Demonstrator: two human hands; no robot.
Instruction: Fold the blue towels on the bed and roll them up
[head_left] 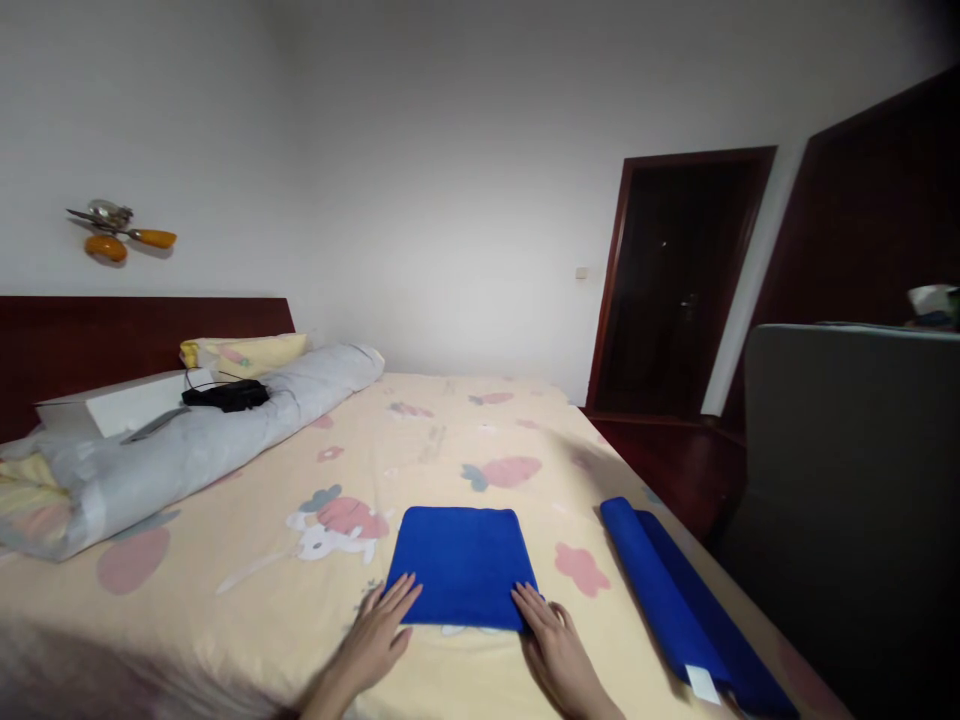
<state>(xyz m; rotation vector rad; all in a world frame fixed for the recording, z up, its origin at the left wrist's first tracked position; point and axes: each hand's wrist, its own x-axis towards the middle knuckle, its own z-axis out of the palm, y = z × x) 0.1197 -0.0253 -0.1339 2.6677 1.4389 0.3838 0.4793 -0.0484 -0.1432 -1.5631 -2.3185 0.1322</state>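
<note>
A folded blue towel lies flat on the bed near its front edge. My left hand rests flat with fingers stretched out, its fingertips touching the towel's near left corner. My right hand lies flat too, fingers extended onto the towel's near right corner. Neither hand holds anything. A second blue towel, folded into a long narrow strip with a white label at its near end, lies to the right along the bed's edge.
The bed has a yellow cartoon-print sheet. A rolled grey quilt, a pillow, a white box and a black item sit at the headboard. A grey panel stands at right, with dark doors behind.
</note>
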